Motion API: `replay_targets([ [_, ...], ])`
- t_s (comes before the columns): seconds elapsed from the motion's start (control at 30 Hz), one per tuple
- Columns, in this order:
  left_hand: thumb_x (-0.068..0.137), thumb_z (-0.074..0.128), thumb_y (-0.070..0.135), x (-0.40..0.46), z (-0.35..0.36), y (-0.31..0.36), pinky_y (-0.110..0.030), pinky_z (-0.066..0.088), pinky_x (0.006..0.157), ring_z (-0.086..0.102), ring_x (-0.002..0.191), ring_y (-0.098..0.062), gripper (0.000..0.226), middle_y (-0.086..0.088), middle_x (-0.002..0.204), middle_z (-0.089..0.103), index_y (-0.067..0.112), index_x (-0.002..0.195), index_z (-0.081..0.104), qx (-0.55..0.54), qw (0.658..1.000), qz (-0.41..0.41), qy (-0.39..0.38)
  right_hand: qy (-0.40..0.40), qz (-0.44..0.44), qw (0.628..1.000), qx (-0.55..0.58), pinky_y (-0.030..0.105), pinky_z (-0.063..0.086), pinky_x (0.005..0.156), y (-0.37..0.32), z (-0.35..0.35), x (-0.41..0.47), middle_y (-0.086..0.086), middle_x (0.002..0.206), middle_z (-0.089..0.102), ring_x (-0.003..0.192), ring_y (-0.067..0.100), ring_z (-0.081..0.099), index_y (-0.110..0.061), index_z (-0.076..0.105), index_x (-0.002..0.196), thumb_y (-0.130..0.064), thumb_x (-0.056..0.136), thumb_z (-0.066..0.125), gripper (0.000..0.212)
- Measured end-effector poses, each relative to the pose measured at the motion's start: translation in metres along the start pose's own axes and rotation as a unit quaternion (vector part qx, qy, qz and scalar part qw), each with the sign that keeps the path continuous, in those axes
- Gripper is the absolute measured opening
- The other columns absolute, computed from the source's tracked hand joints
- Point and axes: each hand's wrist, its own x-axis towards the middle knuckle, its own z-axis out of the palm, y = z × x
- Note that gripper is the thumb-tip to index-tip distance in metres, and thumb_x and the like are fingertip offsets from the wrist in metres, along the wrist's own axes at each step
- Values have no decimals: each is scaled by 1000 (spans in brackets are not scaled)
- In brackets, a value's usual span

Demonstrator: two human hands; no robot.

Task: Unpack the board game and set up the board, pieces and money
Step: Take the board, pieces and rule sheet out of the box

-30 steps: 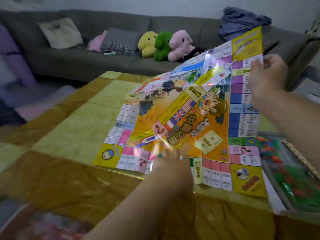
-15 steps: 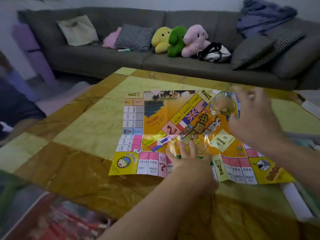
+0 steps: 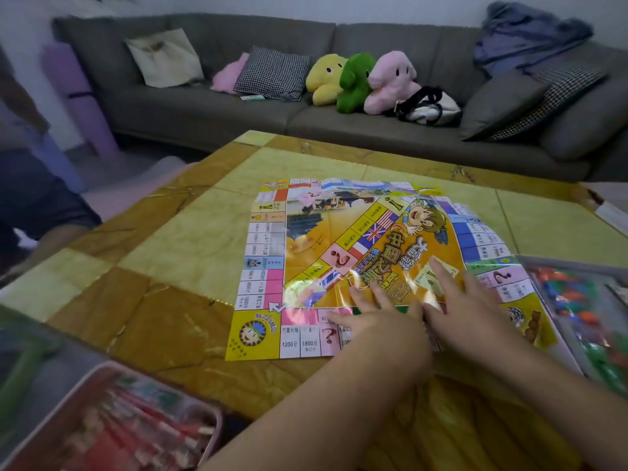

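Note:
The glossy paper game board (image 3: 326, 253) lies unfolded and creased on the yellow-and-brown table (image 3: 176, 253). My left hand (image 3: 377, 321) presses flat on the board's near edge with straight fingers. Right beside it my right hand (image 3: 465, 307) also lies flat on the board, fingers spread. At the right edge sits an open box tray (image 3: 577, 300) with several red, green and blue plastic pieces. At the bottom left a box lid (image 3: 129, 423) with red printing rests off the table's corner.
A grey sofa (image 3: 238, 110) behind the table carries cushions, yellow, green and pink plush toys (image 3: 360, 79), a bag and blue clothing. Another person's leg (image 3: 40, 205) shows at the left edge. A white sheet (image 3: 611, 212) lies at the table's far right.
The board was held up in the air, then laid flat on the table. My right hand let go of its top edge and came down beside my left hand.

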Motion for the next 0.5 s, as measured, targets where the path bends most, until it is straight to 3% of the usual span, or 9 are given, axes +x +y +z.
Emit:
replay_targets([
  [0.33,94,72,36,2,-2,0,-91,11,103,-24,148,-59,101,-20,168,-27,41,163,-2,8,1000,9,-5,0,-4,1000,-18,63,11,125,2,12,-4,7,174,6,160,34,2,-50,0,162,-65,106,29,65],
  [0.5,97,67,37,-1,-8,-12,-90,7,105,-23,151,-55,90,-16,171,-19,36,163,7,-46,999,17,12,-3,-31,999,-36,62,13,124,-4,12,-21,8,174,1,160,35,0,-44,-4,164,-62,106,28,68],
])
